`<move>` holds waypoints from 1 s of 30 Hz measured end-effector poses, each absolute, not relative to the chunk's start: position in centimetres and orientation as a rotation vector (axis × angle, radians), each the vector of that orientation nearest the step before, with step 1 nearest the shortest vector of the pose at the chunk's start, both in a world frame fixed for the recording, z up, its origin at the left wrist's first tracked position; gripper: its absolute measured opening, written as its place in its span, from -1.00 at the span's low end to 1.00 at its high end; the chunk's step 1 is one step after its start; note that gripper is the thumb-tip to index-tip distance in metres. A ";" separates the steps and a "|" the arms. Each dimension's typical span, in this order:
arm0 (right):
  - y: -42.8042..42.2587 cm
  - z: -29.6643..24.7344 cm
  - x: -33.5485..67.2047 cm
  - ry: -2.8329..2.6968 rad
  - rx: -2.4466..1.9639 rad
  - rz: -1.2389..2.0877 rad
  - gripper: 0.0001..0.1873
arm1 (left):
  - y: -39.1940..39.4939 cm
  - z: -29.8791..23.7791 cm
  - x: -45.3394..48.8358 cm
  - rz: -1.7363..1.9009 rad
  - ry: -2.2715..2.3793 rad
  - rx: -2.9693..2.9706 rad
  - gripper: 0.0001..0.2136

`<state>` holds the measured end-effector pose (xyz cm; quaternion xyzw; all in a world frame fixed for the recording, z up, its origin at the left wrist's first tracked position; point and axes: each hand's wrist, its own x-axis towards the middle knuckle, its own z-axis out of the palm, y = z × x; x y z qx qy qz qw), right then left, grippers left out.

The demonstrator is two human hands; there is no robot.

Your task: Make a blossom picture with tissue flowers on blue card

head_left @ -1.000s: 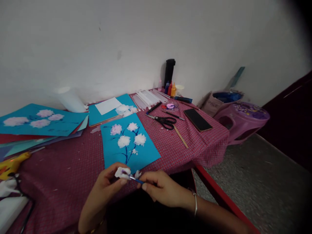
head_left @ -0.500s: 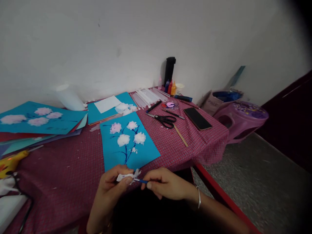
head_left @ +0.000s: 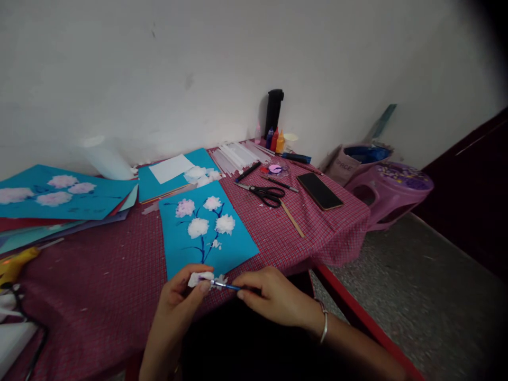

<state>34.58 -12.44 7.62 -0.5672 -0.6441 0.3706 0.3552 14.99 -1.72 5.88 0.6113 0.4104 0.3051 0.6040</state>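
Observation:
My left hand point(head_left: 180, 296) pinches a small white tissue wad point(head_left: 197, 278) stained purple, at the near edge of the table. My right hand point(head_left: 272, 299) is closed round a thin blue paintbrush point(head_left: 225, 286), whose tip touches the wad. Just beyond the hands lies a blue sheet point(head_left: 204, 227) with a painted dark branch and white and pink tissue blossoms. A bracelet sits on my right wrist.
On the red checked cloth point(head_left: 99, 280) lie black scissors point(head_left: 264, 193), a phone point(head_left: 319, 190), a wooden stick point(head_left: 291, 218), pens, white strips and small paint bottles point(head_left: 274, 140) by a black flask. More blue sheets point(head_left: 59, 193) are stacked left. A yellow glue gun point(head_left: 14, 262) lies far left. A pink stool point(head_left: 391, 193) stands right.
The hands stay together at the table's near edge; the brush tip keeps working on the wad. The view has tilted slightly, shifting everything a little up and left.

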 end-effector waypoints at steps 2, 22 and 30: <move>-12.5 7.6 34.5 -1.679 -1.493 0.934 -0.74 | -1.6 5.9 14.9 0.692 0.954 1.416 -0.76; -12.2 7.3 34.5 -1.591 -1.528 0.980 -0.78 | -1.9 5.5 16.2 0.627 1.000 1.263 -0.63; -12.4 7.5 34.5 -1.583 -1.513 0.961 -0.78 | -1.8 5.9 15.7 0.822 1.147 1.216 -0.67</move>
